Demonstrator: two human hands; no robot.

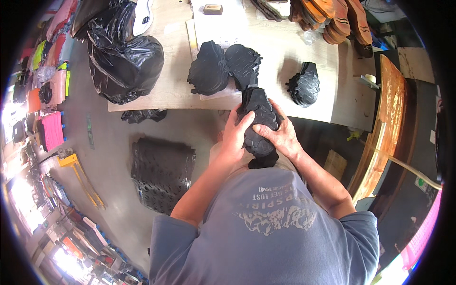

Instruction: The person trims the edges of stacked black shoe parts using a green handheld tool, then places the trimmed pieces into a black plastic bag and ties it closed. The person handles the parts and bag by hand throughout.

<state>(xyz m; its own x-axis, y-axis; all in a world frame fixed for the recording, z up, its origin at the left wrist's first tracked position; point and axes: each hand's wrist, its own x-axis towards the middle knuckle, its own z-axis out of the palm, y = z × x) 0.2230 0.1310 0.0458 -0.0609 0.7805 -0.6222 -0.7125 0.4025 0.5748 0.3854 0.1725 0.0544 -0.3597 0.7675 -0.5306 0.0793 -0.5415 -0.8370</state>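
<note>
In front of my chest, at the table's near edge, I hold a stack of black treaded shoe sole pieces. My left hand is wrapped round its left side, the thumb lying on the top piece. The right side is gripped by my right hand, its thumb also pressed on top. Just beyond the held stack, two more piles of black sole pieces lie side by side on the table. A smaller black pile sits apart to the right. The fingers under the stack are hidden.
The pale table carries a bulging black plastic bag at left and orange-brown soles at the far right. A small block lies on white paper at the back. A black sheet-like bundle rests on the floor.
</note>
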